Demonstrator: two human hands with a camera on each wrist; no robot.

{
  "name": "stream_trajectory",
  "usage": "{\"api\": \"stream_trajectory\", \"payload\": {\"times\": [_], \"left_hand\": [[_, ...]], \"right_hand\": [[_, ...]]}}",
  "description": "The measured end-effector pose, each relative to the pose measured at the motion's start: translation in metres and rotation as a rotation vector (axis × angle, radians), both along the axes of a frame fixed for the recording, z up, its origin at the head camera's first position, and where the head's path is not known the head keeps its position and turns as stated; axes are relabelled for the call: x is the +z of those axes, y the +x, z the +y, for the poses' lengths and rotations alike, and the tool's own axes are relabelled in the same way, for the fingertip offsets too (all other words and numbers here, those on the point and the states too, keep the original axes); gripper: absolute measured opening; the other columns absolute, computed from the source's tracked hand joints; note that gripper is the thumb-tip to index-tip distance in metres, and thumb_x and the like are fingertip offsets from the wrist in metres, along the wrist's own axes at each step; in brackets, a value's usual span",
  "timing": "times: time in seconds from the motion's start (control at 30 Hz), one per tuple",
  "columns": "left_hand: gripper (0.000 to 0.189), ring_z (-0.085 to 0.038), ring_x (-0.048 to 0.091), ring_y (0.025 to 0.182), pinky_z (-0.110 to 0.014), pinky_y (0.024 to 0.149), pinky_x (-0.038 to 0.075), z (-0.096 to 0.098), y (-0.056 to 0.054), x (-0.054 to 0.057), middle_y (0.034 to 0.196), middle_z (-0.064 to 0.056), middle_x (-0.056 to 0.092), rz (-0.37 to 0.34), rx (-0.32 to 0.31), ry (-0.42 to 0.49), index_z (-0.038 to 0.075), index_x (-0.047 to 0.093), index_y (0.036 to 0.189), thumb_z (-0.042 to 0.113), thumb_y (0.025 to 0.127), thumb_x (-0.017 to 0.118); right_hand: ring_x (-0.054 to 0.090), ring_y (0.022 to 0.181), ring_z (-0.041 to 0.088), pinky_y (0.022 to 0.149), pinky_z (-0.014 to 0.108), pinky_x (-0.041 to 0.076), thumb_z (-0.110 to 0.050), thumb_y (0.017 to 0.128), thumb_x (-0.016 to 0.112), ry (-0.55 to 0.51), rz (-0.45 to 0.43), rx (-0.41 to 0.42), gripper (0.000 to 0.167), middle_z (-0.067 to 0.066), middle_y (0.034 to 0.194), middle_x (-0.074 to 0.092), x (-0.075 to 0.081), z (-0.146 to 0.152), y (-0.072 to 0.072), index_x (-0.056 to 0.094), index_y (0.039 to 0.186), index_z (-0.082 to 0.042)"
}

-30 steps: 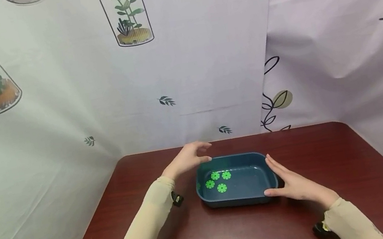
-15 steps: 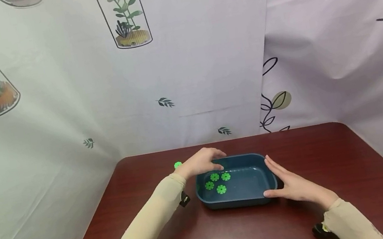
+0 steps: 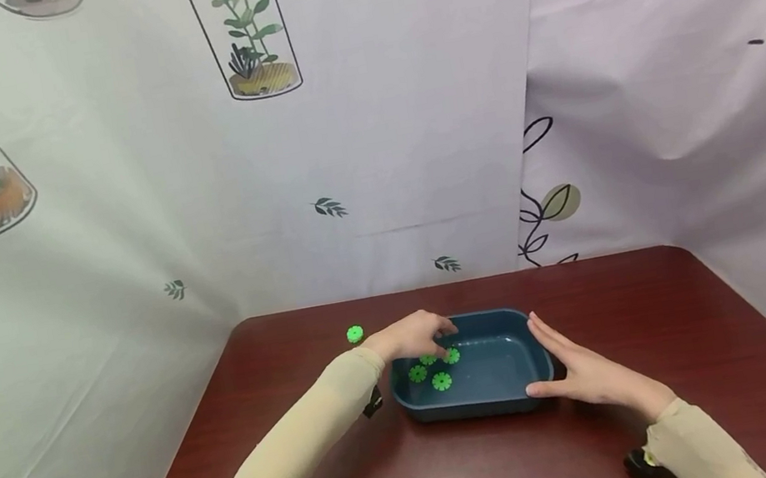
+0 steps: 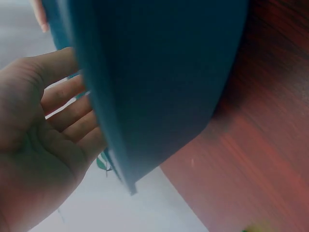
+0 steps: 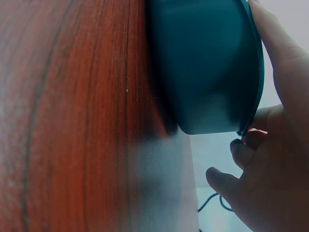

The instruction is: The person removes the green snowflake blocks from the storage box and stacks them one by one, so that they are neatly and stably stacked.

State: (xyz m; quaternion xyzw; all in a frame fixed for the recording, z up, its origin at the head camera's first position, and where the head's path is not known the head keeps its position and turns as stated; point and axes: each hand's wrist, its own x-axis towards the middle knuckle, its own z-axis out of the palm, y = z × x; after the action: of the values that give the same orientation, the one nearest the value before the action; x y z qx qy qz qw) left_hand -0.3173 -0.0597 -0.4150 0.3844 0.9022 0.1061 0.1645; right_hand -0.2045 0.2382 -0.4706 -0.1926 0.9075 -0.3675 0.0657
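A dark blue rectangular bin stands on the table. Several flat green flower-shaped pieces lie in its left part. My left hand reaches over the left rim, thumb and fingers apart and lowered over the pieces; its thumb tip overlaps one of them. In the left wrist view, fingers of that hand pass behind the bin's wall, which hides their tips. My right hand rests at the bin's right end, thumb at the front corner and straight fingers along the right rim.
Another green flower-shaped piece lies on the dark red wooden table, behind my left wrist and outside the bin. A pale printed cloth hangs behind and at both sides of the table. Below the right hand a dark cable shows.
My left hand has moved right and down, from the bin's back-left corner into the bin. The green piece on the table has come into sight behind it. My right hand stays in place.
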Motion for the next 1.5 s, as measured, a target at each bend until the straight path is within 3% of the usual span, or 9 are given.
{"api": "stream_trajectory", "payload": {"times": [0.3,0.73,1.07,1.5], "left_hand": [[0.048,-0.015,0.062,0.118,-0.025,0.091,0.052,0.0,0.0,-0.009,0.133,0.0,0.064,-0.045,0.042,-0.066,0.012,0.065,0.134,0.02,0.089,0.079],[0.044,-0.012,0.064,0.11,-0.023,0.089,0.052,0.001,0.0,-0.015,0.126,0.0,0.068,0.003,-0.009,-0.103,0.01,0.069,0.128,0.017,0.087,0.081],[0.038,-0.01,0.064,0.106,-0.023,0.087,0.052,0.005,0.004,-0.017,0.117,0.0,0.07,0.008,-0.019,-0.123,0.009,0.071,0.125,0.013,0.088,0.079],[0.024,-0.004,0.061,0.088,-0.02,0.078,0.051,0.009,0.005,-0.02,0.099,0.005,0.068,-0.022,-0.064,-0.075,0.012,0.073,0.111,0.019,0.089,0.079]], "right_hand": [[0.019,0.147,0.049,0.105,0.07,0.032,-0.055,0.085,0.075,0.013,0.0,-0.002,0.111,0.015,0.168,0.002,-0.002,0.0,-0.001,0.009,0.163,-0.012],[0.017,0.148,0.048,0.105,0.071,0.031,-0.055,0.085,0.075,0.002,-0.001,0.0,0.111,0.015,0.168,0.001,0.0,0.0,-0.002,0.009,0.163,-0.011],[0.017,0.148,0.048,0.106,0.071,0.031,-0.054,0.086,0.075,0.002,0.009,0.004,0.11,0.016,0.168,0.001,0.0,0.001,-0.002,0.009,0.163,-0.011],[0.018,0.148,0.048,0.106,0.07,0.031,-0.052,0.086,0.075,0.004,0.009,0.008,0.109,0.017,0.168,0.002,-0.001,0.001,-0.001,0.01,0.163,-0.011]]}}
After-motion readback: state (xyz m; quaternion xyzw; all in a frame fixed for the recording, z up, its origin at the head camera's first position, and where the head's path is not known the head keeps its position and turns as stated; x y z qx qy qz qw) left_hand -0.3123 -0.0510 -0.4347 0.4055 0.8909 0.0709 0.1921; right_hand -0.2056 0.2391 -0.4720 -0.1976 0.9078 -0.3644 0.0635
